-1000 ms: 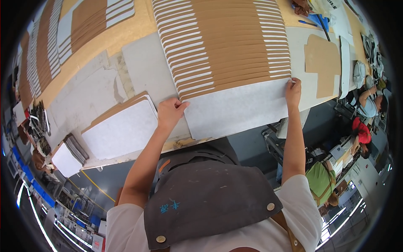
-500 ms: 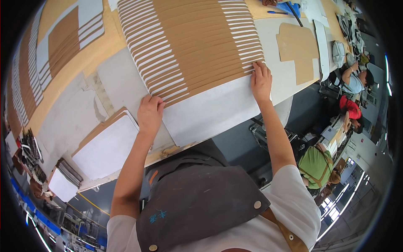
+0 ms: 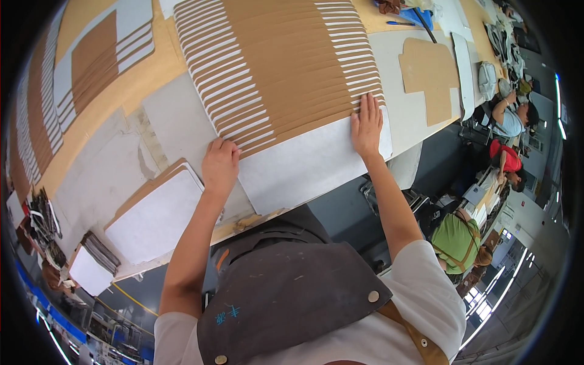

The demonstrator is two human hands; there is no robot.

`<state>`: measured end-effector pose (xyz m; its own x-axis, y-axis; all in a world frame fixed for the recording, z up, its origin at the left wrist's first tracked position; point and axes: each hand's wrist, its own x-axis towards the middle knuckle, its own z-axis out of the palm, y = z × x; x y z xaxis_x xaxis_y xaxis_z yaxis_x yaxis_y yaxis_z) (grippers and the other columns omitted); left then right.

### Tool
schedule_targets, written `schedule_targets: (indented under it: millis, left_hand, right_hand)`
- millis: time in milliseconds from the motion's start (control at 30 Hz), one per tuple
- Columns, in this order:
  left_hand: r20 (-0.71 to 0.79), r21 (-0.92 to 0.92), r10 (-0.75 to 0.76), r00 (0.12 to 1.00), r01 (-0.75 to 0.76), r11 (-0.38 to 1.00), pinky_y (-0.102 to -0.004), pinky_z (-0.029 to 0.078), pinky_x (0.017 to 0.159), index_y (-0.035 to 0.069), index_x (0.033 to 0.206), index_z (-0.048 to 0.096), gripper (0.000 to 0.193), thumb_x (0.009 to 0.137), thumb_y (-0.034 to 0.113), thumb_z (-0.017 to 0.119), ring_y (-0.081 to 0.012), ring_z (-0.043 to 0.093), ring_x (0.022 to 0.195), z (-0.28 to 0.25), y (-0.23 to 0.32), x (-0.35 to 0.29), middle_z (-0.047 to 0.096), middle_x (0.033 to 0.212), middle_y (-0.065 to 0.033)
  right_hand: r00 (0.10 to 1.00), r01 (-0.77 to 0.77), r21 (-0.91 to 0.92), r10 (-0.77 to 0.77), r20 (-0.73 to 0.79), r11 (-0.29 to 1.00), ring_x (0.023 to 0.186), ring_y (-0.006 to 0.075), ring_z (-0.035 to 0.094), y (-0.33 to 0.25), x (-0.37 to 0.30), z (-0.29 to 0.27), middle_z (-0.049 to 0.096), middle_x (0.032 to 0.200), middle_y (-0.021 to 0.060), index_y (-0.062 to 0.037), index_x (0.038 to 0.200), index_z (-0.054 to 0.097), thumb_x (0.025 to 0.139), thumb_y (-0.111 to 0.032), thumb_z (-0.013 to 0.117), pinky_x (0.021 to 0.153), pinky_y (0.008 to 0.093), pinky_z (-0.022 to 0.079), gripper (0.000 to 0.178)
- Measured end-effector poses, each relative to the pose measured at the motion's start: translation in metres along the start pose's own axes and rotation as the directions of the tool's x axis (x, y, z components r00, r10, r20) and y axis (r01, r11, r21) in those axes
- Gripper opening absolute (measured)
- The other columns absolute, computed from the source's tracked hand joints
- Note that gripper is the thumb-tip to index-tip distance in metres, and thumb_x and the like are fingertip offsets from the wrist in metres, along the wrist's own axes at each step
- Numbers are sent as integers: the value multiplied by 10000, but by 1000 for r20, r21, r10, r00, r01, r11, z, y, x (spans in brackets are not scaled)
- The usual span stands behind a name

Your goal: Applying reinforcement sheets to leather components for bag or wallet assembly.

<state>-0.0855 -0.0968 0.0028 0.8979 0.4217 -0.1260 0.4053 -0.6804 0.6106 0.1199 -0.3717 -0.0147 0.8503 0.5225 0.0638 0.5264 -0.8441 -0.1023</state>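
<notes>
Overlapping brown-and-white sheets lie fanned out in front of me, like shingles, with white strips showing along both sides. The nearest one ends in a broad white panel by the table's front edge. At the left border of the fan, my left hand is closed, its bent fingers and thumb at the sheet's edge; the fingertips are partly hidden. My right hand lies flat on the right side of the fan, fingers stretched out over the white strips and palm over the white panel.
Left of me are a white sheet on brown board and a small stack of pieces. More fanned sheets lie far left. A tan cardboard template and blue pen are at right. Co-workers sit beyond, one in green.
My right hand has slid slightly inward from the right edge and flattened onto the sheets. My left hand stays almost in place at the left border.
</notes>
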Motion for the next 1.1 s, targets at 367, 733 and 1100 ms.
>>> schedule_targets:
  millis: [367,733,1100]
  left_hand:
    - [-245,136,-22,969,57,989,-384,420,756,26,1004,551,313,705,67,635,-313,479,897,-67,-78,-55,498,983,-132]
    - [-200,272,154,968,-96,957,-392,359,808,55,977,575,321,672,96,668,-253,449,937,-79,-126,-76,496,928,-63]
    - [88,97,-28,996,20,995,-355,316,751,111,820,571,252,617,115,720,-217,450,899,-89,-127,-55,503,848,-21]
  right_hand:
    - [982,184,226,-188,-3,956,1301,324,162,-85,1,-23,207,1408,141,-6,1335,236,873,-193,430,1043,425,145,535]
    - [760,475,674,-650,11,567,1011,306,435,-310,-42,13,484,1077,136,9,1082,506,685,-47,600,890,379,374,412]
    - [819,381,544,-546,177,747,900,265,443,-346,-40,15,476,955,81,-65,907,554,610,-44,652,764,357,378,313]
